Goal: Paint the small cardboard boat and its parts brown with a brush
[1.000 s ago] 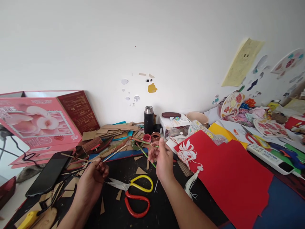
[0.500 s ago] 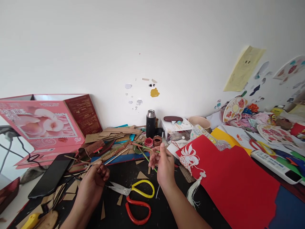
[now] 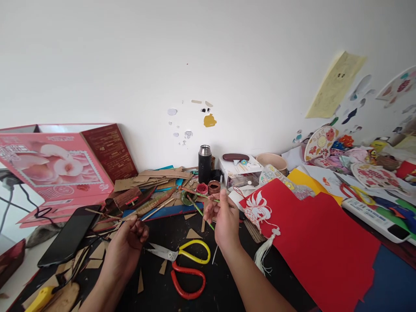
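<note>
My left hand is closed above the dark tabletop, thumb against the curled fingers. A thin tan stick meets it from the left over the phone; whether the fingers grip it I cannot tell. Further right, my right hand is raised, palm turned inward, with a slim green stick between thumb and fingers. That stick's reddish-brown end points left. Behind the fingers, a second green stick slants down. Scissors with one yellow and one red handle lie spread between my forearms.
Behind the hands stand a black flask and paint jars of red and brown. Cardboard scraps are piled at the back. A phone and pink box are left; red paper spreads right.
The whole view has shifted slightly, so most things appear a little higher. Both hands keep nearly the same pose, and the green stick stays in my right hand.
</note>
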A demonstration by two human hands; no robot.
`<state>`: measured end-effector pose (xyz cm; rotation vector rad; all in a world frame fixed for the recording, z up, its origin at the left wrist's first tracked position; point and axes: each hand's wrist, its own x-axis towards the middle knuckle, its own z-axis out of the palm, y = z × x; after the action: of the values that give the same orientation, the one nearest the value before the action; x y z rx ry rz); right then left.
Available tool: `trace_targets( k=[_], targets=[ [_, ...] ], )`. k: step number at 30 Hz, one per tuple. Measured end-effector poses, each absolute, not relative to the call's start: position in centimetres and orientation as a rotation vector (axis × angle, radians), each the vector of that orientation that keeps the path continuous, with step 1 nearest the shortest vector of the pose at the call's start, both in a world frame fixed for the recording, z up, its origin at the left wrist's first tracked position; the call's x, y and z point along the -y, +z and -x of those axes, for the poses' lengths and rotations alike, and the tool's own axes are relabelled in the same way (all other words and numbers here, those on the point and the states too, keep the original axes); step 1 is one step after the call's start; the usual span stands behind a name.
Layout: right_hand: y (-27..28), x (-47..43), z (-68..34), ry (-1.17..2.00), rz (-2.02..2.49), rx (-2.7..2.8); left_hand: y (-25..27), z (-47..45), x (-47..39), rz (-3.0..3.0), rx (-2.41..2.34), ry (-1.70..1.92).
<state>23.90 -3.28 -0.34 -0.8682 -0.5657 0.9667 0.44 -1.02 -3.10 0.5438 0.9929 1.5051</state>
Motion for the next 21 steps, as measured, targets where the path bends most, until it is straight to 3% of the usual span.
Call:
trace_targets(
  k=[21],
  targets=[
    [-0.49, 3.14, -23.91, 0.977, 0.871, 0.583, -3.21, -0.50, 1.03, -0.581, -1.000, 1.472]
  ],
)
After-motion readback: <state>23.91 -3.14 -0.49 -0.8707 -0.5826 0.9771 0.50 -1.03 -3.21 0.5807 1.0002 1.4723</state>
